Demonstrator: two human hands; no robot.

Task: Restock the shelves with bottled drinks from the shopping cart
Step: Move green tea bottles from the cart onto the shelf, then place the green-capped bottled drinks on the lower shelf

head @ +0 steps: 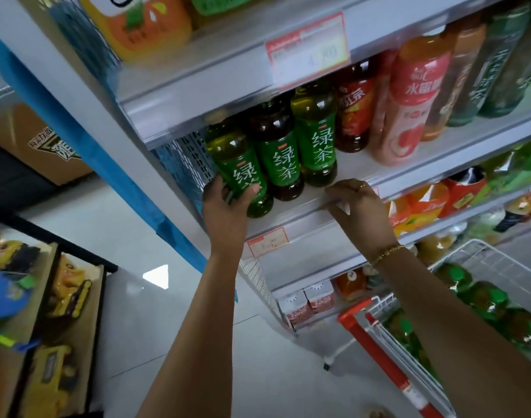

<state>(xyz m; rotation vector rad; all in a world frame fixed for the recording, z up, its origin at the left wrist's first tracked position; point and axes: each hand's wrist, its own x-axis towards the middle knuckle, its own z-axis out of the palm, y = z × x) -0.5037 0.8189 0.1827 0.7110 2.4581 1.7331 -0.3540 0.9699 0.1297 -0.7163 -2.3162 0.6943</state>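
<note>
Three green tea bottles (281, 158) stand at the shelf's left end | left hand (226, 206) wraps the leftmost bottle (237, 159) at the shelf lip (294, 206) | right hand (359, 205) pinches the shelf lip | slide it back upright, label forward, level with its neighbours.

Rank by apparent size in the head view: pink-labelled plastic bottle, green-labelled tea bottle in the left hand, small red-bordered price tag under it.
Largest: pink-labelled plastic bottle
Middle: green-labelled tea bottle in the left hand
Smallest: small red-bordered price tag
</note>
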